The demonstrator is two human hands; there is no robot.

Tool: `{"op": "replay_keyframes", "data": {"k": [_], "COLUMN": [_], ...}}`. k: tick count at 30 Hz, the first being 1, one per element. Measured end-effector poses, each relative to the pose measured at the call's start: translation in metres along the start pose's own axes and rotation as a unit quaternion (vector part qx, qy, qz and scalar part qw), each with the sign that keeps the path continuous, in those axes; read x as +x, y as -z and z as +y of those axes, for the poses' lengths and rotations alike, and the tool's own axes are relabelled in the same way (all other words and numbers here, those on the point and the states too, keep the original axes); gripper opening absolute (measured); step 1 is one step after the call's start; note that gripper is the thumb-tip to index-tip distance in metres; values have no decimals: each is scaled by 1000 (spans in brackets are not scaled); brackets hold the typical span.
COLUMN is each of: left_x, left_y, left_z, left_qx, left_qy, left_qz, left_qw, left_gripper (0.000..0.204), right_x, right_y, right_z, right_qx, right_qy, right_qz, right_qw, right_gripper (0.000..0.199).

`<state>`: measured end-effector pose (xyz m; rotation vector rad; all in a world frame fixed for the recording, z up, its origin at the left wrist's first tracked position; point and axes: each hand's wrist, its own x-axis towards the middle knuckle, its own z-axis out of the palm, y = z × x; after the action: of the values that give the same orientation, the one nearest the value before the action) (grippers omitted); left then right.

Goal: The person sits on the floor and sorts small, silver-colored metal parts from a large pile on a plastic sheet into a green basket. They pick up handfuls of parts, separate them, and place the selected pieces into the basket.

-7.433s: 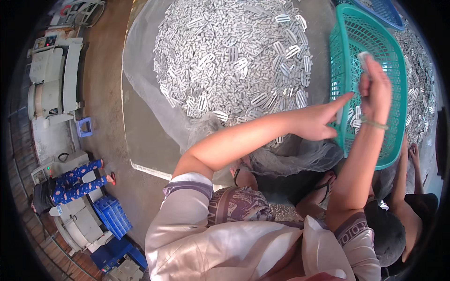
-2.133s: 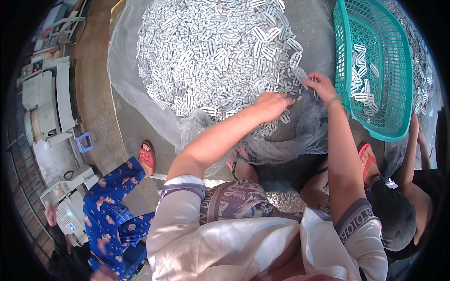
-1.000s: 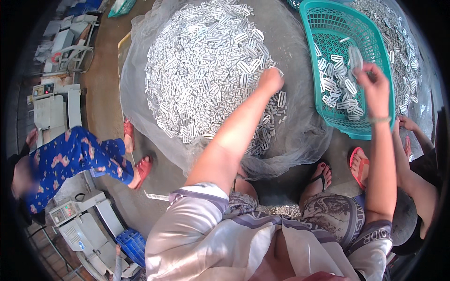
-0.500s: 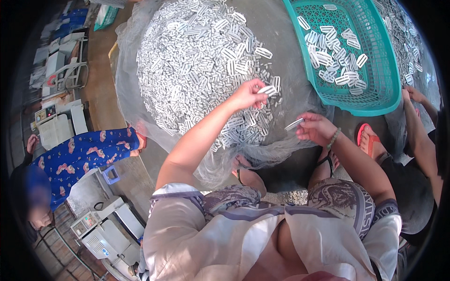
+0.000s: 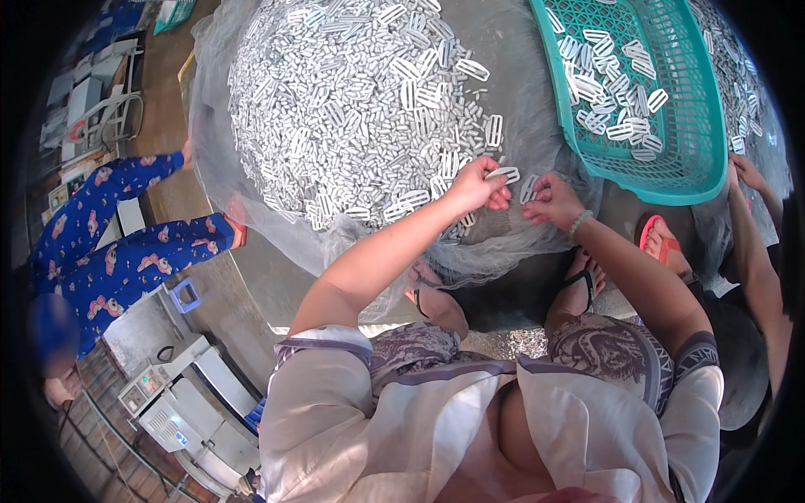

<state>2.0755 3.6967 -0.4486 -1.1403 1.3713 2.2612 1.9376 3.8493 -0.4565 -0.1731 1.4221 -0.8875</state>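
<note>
Crouched over the heap of white clips (image 5: 352, 109), left hand (image 5: 474, 186) pinching one clip (image 5: 503, 174), right hand (image 5: 553, 201) gripping another (image 5: 528, 189), sorting apparently underway, green basket (image 5: 671, 168) close by for a careful drop.

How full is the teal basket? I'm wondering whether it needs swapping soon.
Mostly empty: the teal basket holds only a thin scatter of white clips on its mesh bottom, with bare mesh showing around them.
</note>
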Motion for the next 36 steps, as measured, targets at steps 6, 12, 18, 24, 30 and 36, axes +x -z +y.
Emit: {"op": "replay_keyframes", "data": {"k": [6, 12, 18, 24, 30, 36], "left_x": [-7, -13, -6, -5, -3, -2], "left_y": [-8, -25, -38, -39, -42, -62], "left_z": [-15, -22, -28, -27, -24, -7], "left_qx": [114, 305, 403, 427, 452, 529], "left_qy": [10, -104, -203, -202, -194, -110], "left_qz": [6, 86, 171, 162, 153, 126], "left_qw": [993, 943, 876, 866, 857, 832], "left_gripper": [17, 15, 16, 16, 17, 27], "right_x": [6, 7, 8, 10, 11, 8], "right_y": [-7, -8, -7, -6, -8, -10], "right_z": [10, 4, 1, 2, 2, -1], "right_qx": [-132, -109, -152, -202, -219, -284], "right_qy": [43, 9, 15, 52, 65, 76], "right_qz": [56, 54, 48, 60, 67, 85], "right_qw": [989, 993, 987, 976, 971, 952], "right_gripper": [58, 50, 45, 42, 40, 40]}}
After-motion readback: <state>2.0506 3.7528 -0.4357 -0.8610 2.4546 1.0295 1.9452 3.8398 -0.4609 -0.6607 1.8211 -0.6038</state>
